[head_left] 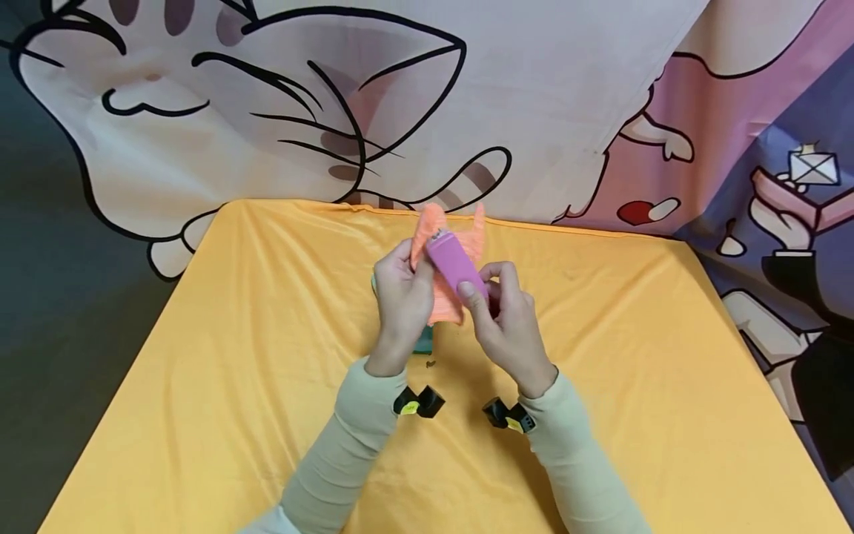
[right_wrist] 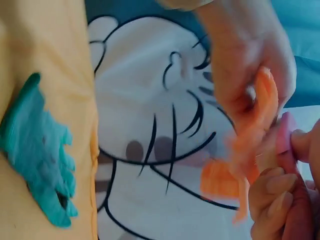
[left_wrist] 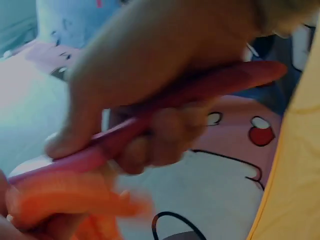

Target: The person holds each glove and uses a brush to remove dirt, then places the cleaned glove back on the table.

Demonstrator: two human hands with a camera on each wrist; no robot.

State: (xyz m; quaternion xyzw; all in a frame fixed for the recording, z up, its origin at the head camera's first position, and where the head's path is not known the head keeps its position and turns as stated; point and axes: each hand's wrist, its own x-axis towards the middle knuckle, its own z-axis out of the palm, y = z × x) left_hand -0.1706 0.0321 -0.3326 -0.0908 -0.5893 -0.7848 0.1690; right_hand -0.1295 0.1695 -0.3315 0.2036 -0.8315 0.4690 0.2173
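My right hand (head_left: pixel 510 326) holds a slim pink tool (head_left: pixel 456 259), thumb on top and fingers curled beneath. The tool is long and flat, with a small metallic end pointing up and left; its exact kind is unclear. In the left wrist view the pink tool (left_wrist: pixel 130 132) tapers toward its rear. My left hand (head_left: pixel 403 300) pinches an orange ribbed cloth piece (head_left: pixel 447 300) with finger-like prongs at its top. The metallic end overlaps the orange cloth in the head view; whether they touch cannot be told. Motion blurs the cloth (right_wrist: pixel 242 150) in the right wrist view.
On the yellow-covered table (head_left: pixel 267 371), below my hands, lies a teal cloth piece (right_wrist: pixel 40 150) with a jagged edge. A tiny dark scrap (head_left: pixel 430 363) is close to it. Behind the table's far edge hangs a cartoon-cat backdrop (head_left: pixel 534 96).
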